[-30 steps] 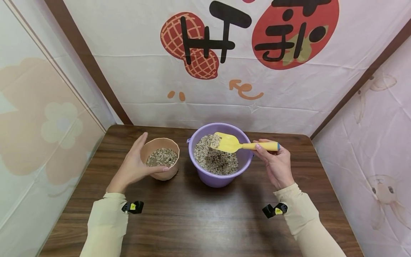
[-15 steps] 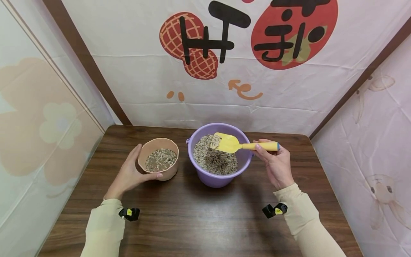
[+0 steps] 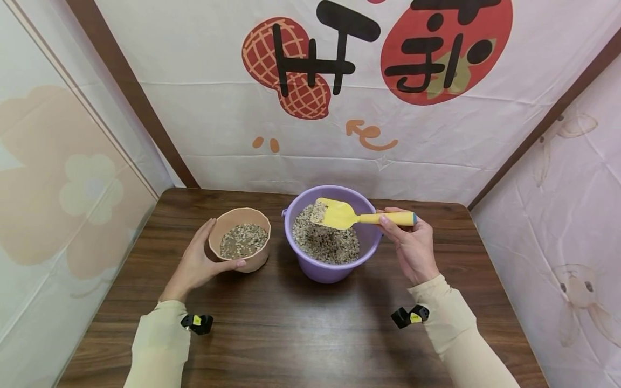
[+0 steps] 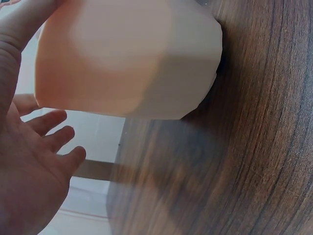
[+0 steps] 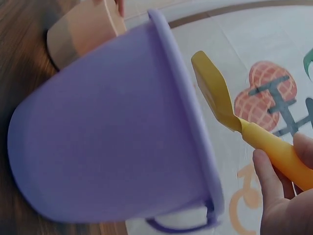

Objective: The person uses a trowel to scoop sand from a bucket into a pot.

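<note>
My left hand [image 3: 194, 268] holds a peach-coloured flower pot [image 3: 255, 263] at its near left side, thumb at the front and fingers round the left. Grey-brown gravel [image 3: 245, 241] lies in the pot. In the left wrist view, several fingertips [image 4: 76, 155] show beyond the pot wall [image 4: 122, 58]. With my right hand [image 3: 417, 249] I grip the yellow handle of a small shovel [image 3: 339, 215]. Its blade hovers over the purple bucket [image 3: 322, 272], carrying some gravel at the tip. More gravel [image 3: 330, 245] fills much of the bucket.
Pot and bucket stand side by side on a brown wood-grain table [image 3: 301, 334], a narrow gap between them. A white printed cloth [image 3: 218, 129] hangs just behind the table. The bucket's handle [image 5: 181, 226] hangs at its side.
My left hand has moved in from around the pot's rim to rest against its side. The right hand and shovel have shifted slightly left over the bucket.
</note>
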`<action>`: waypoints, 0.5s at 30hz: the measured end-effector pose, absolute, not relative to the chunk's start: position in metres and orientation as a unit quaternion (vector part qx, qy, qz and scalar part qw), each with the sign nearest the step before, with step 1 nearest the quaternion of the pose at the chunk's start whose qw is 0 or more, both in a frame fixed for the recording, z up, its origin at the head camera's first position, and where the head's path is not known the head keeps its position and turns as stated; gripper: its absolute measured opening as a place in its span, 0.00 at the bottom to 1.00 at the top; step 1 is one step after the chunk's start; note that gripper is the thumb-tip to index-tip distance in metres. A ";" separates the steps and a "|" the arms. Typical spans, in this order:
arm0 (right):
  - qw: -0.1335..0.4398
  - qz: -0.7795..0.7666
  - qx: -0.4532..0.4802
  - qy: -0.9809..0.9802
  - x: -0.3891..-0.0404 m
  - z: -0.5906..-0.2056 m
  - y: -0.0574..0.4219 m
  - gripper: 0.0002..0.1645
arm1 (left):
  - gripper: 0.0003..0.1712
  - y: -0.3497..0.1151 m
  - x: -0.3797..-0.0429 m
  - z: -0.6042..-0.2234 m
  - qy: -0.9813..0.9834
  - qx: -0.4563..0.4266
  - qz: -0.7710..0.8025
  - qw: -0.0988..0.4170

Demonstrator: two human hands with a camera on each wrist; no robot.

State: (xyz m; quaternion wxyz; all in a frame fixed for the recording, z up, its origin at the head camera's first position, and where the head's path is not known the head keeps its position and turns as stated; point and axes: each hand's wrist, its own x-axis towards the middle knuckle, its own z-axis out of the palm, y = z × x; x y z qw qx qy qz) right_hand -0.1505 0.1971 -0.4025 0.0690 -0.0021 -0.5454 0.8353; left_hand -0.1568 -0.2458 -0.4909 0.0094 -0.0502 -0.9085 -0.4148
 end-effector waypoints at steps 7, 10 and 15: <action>0.059 0.832 0.012 -0.551 -0.155 -0.395 0.163 0.17 | 0.77 -0.245 -0.156 -0.489 -0.903 -0.041 -0.427 0.001; 0.054 0.830 0.024 -0.554 -0.157 -0.393 0.144 0.20 | 0.76 -0.245 -0.156 -0.489 -0.901 -0.040 -0.431 -0.001; 0.039 0.821 0.035 -0.568 -0.163 -0.391 0.111 0.19 | 0.76 -0.245 -0.156 -0.488 -0.903 -0.035 -0.428 -0.003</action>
